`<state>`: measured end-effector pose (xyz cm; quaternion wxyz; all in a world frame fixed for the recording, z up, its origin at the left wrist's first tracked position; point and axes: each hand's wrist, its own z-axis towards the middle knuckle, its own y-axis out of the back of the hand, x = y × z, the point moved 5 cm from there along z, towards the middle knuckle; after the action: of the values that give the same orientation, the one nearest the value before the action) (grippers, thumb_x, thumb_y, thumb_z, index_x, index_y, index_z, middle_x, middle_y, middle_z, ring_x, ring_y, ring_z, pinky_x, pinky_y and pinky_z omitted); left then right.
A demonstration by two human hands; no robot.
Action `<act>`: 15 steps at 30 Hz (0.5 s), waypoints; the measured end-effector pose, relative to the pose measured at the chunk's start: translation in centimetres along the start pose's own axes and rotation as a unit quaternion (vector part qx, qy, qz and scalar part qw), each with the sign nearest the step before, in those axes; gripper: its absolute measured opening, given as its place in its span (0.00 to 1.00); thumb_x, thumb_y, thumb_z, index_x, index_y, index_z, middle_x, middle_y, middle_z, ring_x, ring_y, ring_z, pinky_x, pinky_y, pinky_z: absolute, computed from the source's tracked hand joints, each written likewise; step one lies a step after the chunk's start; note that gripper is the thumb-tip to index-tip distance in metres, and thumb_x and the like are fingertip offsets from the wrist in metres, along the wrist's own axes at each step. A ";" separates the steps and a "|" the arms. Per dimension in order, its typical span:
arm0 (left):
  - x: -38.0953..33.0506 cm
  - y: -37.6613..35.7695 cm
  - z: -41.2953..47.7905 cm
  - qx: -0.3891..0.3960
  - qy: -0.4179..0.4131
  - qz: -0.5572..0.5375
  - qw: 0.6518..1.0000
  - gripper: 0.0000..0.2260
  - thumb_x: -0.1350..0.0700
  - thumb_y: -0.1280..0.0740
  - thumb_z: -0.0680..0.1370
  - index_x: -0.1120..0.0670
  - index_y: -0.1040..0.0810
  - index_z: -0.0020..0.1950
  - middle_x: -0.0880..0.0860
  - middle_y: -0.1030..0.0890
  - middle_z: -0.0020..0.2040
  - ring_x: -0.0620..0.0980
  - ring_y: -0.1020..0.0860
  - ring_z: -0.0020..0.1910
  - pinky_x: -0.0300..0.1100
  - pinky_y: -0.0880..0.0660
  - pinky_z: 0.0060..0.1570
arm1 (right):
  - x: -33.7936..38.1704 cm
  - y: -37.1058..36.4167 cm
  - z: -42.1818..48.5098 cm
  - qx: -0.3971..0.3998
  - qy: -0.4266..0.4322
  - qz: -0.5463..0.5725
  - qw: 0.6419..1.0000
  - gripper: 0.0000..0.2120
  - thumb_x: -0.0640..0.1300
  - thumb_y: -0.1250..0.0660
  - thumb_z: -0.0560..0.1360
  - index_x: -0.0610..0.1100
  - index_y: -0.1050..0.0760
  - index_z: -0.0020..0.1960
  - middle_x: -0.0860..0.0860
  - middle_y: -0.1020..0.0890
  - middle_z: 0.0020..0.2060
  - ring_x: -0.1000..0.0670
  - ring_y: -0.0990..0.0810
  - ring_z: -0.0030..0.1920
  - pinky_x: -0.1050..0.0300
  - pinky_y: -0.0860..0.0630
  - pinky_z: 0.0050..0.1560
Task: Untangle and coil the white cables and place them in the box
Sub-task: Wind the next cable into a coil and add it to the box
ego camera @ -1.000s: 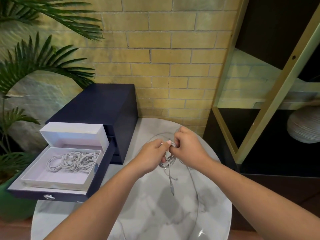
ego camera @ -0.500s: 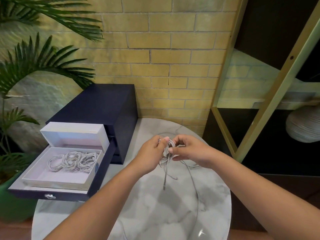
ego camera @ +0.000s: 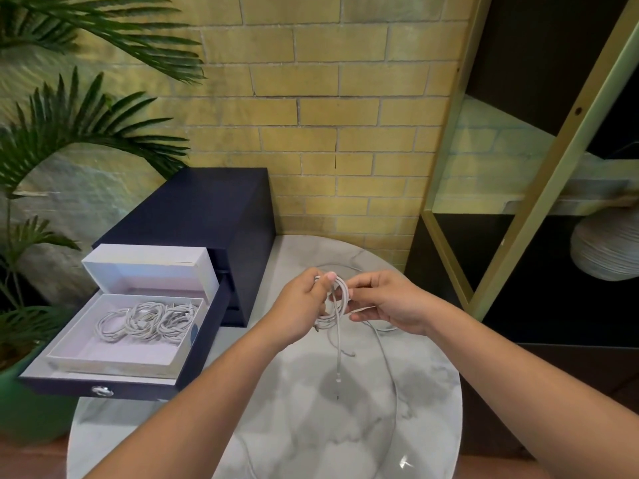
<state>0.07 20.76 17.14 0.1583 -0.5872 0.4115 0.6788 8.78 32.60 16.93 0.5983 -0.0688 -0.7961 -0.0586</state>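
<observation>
Over the marble table (ego camera: 311, 426), gripped a half-wound cable coil (ego camera: 337, 305) in the left hand (ego camera: 301, 305), pinched its next loop with the right hand (ego camera: 390, 302). Showed finished coils (ego camera: 145, 319) in the white box (ego camera: 86, 354) well to the left. Risked a sprung coil through any slack grip, or a snag on the dangling tail (ego camera: 338, 371). Read no writing anywhere.

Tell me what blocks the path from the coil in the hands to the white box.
Nothing visible does. The white box sits open in the pulled-out drawer, left of the cable coil.
</observation>
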 end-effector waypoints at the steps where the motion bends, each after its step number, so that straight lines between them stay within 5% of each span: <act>1: 0.0 0.0 0.0 0.000 -0.002 -0.002 1.000 0.13 0.48 0.43 0.82 0.49 0.30 0.39 0.46 0.31 0.31 0.44 0.33 0.28 0.39 0.36 0.31 | 0.0 0.0 0.1 0.000 0.004 -0.007 1.000 0.09 0.36 0.35 0.77 0.37 0.20 0.56 0.42 0.16 0.49 0.48 0.17 0.49 0.58 0.21 0.47; 11: -0.4 -0.2 -0.3 0.007 0.002 0.011 1.000 0.13 0.47 0.43 0.82 0.52 0.30 0.41 0.47 0.30 0.31 0.44 0.34 0.28 0.39 0.36 0.29 | 0.0 -0.6 0.6 -0.002 0.030 0.009 1.000 0.09 0.32 0.31 0.73 0.39 0.28 0.50 0.41 0.17 0.45 0.48 0.17 0.43 0.59 0.20 0.41; 15: -0.4 -0.3 -0.3 0.021 0.016 -0.003 1.000 0.13 0.48 0.43 0.83 0.51 0.31 0.40 0.47 0.33 0.30 0.44 0.36 0.26 0.38 0.37 0.28 | 1.0 0.0 0.7 -0.066 0.112 -0.161 0.978 0.07 0.34 0.32 0.75 0.40 0.30 0.47 0.45 0.19 0.42 0.52 0.20 0.39 0.60 0.21 0.38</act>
<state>0.60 20.77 17.38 0.1654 -0.5958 0.4265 0.6602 7.83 32.79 17.69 0.6604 0.0281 -0.7192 -0.2139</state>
